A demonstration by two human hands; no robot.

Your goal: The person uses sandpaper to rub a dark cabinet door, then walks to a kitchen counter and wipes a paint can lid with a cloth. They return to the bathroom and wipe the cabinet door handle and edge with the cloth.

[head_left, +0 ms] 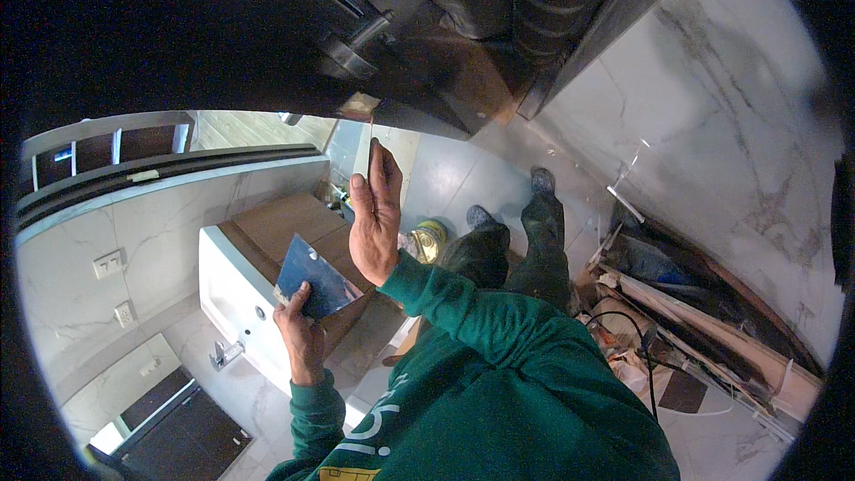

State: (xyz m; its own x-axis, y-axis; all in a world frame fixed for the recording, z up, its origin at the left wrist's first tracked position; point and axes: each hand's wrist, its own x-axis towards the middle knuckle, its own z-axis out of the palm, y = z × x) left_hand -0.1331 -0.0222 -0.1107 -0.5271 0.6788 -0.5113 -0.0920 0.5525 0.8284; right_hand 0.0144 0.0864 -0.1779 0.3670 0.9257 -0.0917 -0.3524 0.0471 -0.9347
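a dark blue square sheet [313,278] is gripped by its lower corner in the closed left hand [301,330], above the white basin [233,303]. the right hand [376,218] is raised, fingers nearly straight, apparently pinching a thin strip [370,138]; it is best kept steady and plumb.

My left hand [301,330] holds a card [313,278] above the sink [233,303]; my right hand [374,214] is raised just right of it.

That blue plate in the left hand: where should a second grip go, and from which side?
Judging by its pose, take the blue plate at its free upper corner, coming from above. It is thin and flat, so pinch across the faces. The left hand already grips the lower edge; the right hand is raised just above it.
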